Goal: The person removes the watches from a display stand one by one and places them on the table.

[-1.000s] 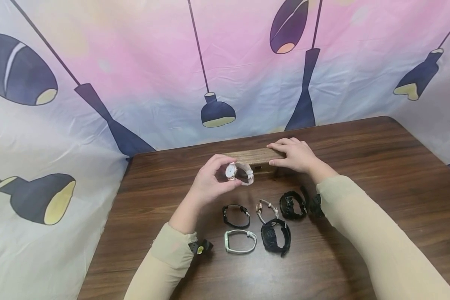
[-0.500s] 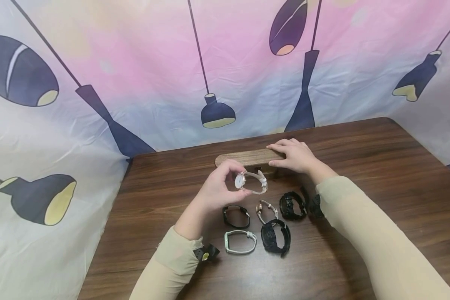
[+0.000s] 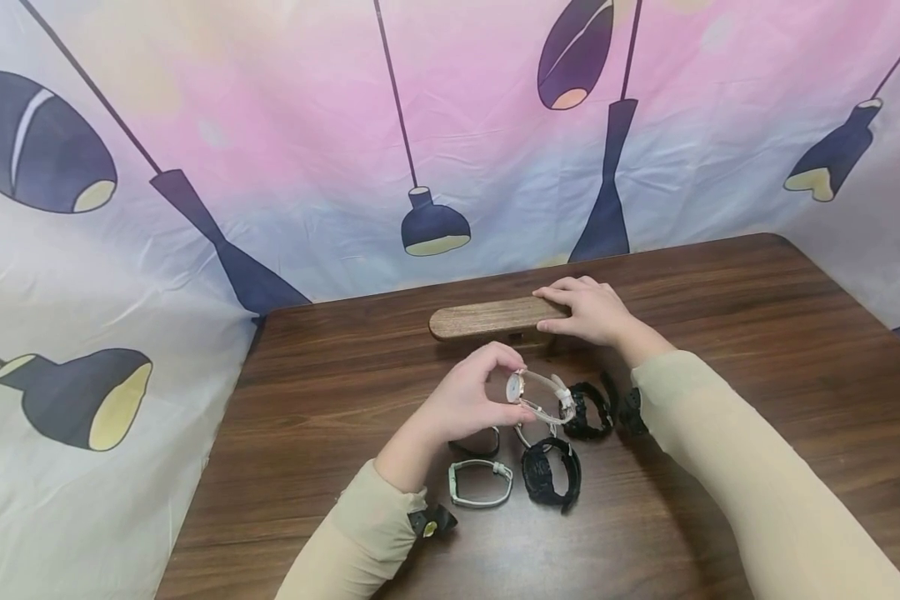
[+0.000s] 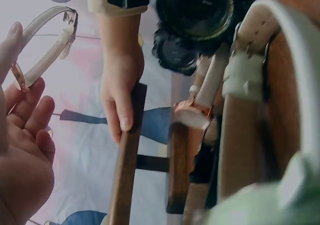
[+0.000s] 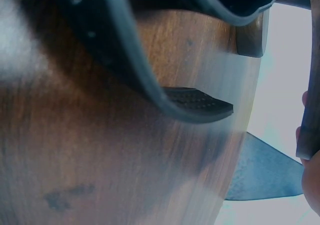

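Note:
My left hand [image 3: 461, 404] pinches a watch with a white strap [image 3: 515, 387] by its round case, thumb below and fingers above. Its buckled strap loops off to the right, raised over the other watches. My right hand [image 3: 588, 311] grips the right end of a wooden watch stand [image 3: 480, 321], a rounded bar on a short post, with the thumb in front and fingers behind. In the left wrist view a rose-gold watch [image 4: 192, 114] with a pale strap lies below the bar; the held watch partly covers it in the head view.
In front of the stand lie a mint-green watch [image 3: 453, 483], a chunky black watch [image 3: 540, 479], another black watch [image 3: 587, 429] near the right sleeve, and a slim black watch [image 3: 496, 442] half behind my left hand. A lamp-patterned cloth [image 3: 330, 167] hangs behind the brown table [image 3: 720, 333].
My left hand has carried the white-strapped watch rightward and toward me, from in front of the stand to over the other watches. The right hand and the stand have stayed put.

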Demonstrator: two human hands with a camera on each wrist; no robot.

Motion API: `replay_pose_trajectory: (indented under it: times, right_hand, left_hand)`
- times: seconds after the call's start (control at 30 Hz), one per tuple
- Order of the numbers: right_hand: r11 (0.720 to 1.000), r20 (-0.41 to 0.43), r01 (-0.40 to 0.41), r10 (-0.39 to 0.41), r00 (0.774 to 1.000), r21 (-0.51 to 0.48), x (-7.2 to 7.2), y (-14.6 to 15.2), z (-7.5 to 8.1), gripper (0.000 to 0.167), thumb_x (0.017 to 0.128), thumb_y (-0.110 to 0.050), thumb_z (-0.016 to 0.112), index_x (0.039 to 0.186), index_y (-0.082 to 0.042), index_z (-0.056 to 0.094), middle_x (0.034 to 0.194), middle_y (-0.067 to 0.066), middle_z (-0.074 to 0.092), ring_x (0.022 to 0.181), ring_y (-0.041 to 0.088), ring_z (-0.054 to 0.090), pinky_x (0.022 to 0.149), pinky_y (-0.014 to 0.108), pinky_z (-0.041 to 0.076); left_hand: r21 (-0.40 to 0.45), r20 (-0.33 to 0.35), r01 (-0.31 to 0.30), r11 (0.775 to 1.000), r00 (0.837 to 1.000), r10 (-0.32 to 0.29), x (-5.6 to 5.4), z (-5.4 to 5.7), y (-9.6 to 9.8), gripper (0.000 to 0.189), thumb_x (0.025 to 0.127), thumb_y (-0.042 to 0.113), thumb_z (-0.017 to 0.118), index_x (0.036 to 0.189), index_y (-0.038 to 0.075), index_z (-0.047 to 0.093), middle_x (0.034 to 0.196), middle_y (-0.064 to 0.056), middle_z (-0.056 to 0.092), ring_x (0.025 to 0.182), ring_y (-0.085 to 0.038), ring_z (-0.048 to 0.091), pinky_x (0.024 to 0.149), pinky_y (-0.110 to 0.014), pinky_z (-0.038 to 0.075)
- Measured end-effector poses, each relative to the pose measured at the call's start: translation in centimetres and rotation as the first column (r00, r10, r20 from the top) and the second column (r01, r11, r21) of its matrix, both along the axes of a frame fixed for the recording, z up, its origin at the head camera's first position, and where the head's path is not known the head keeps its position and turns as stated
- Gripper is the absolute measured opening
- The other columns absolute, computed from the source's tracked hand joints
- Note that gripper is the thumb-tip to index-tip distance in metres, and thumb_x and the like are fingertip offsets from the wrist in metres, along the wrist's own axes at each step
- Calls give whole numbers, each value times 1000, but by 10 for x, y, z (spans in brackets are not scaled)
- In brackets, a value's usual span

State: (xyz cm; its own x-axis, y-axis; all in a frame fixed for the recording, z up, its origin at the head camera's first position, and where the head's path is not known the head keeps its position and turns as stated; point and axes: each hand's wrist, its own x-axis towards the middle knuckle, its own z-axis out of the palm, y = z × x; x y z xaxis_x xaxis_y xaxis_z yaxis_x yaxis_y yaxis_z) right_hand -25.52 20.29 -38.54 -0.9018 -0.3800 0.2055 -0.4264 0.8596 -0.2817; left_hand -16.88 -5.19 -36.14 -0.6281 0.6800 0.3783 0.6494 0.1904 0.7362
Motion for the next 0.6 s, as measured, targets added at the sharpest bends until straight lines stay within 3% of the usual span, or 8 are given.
replay_pose_trajectory:
  times: [0.23, 0.37, 0.47, 0.6]
  right_hand:
    - [1000, 16, 4, -5, 1000, 3, 0, 1, 1, 65, 83, -58, 59, 137, -21, 50, 131, 6, 50, 118, 31, 41, 91, 54, 31]
    - [1000, 18, 2, -2, 1000, 6, 0, 1, 0, 66, 84, -59, 57, 137, -21, 49, 131, 6, 49, 119, 31, 41, 91, 54, 31]
    - [1000, 20, 0, 0, 1000, 5, 0, 0, 0, 66, 84, -59, 57, 137, -21, 49, 131, 6, 49, 119, 31, 40, 91, 54, 31]
    - [1000, 24, 9, -9, 1000, -5, 0, 0, 1, 64, 84, -57, 59, 137, -23, 50, 131, 4, 50, 119, 30, 40, 92, 54, 31]
  left_hand:
    - [-191, -5, -51, 980, 999, 51, 9, -7, 11, 46, 68, 26, 84, 105, 15, 59, 104, 7, 61, 96, -19, 54, 78, -28, 42]
    - [-227, 27, -47, 973, 998, 55, 13, -12, 16, 47, 69, 30, 83, 107, 18, 59, 100, 9, 62, 94, -21, 55, 75, -25, 42]
    - [-236, 28, -31, 971, 999, 39, 14, -15, 20, 46, 70, 30, 82, 107, 19, 59, 96, 10, 63, 93, -17, 56, 76, -24, 41]
    - [-258, -38, 9, 966, 999, -19, 15, -17, 25, 44, 72, 31, 81, 108, 18, 60, 99, 12, 63, 93, -5, 55, 83, -25, 37]
